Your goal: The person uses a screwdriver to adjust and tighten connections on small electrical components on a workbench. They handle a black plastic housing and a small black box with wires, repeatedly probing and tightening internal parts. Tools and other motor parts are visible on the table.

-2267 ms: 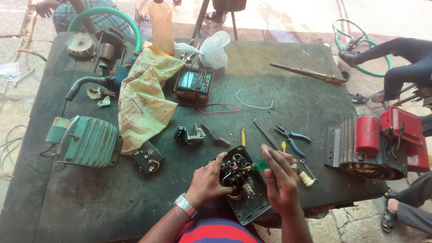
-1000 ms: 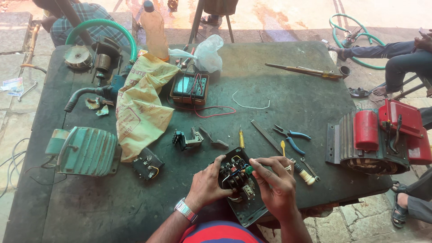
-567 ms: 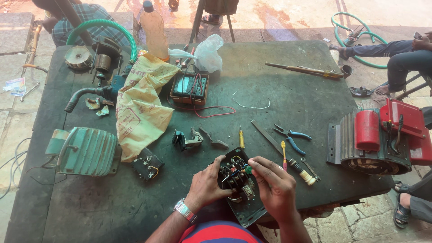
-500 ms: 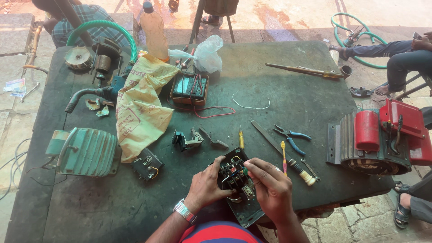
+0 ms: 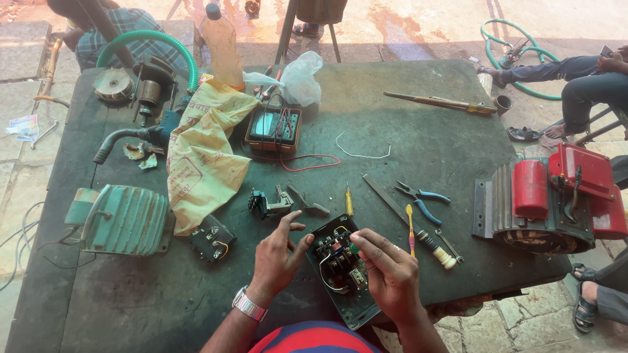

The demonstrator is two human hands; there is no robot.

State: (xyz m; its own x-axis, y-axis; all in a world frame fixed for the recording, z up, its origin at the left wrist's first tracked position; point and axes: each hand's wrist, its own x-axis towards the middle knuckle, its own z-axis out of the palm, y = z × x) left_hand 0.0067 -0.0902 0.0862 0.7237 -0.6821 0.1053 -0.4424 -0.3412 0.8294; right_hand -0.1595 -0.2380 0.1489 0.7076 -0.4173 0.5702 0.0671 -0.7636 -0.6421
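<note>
At six o'clock on the workbench (image 5: 418, 137), an open starter box (image 5: 340, 271) holds a black relay block and wires. The left hand (image 5: 278, 255) steadies its edge, fingers spread; the right hand (image 5: 389, 274) pinches a green-handled tool (image 5: 354, 249) inside. At twelve o'clock, a cased meter (image 5: 273, 129).

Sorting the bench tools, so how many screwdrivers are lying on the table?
2 that I can tell: a yellow-handled screwdriver beside the open switch box, and a white-handled screwdriver by the pliers. Others may be hidden.
</note>
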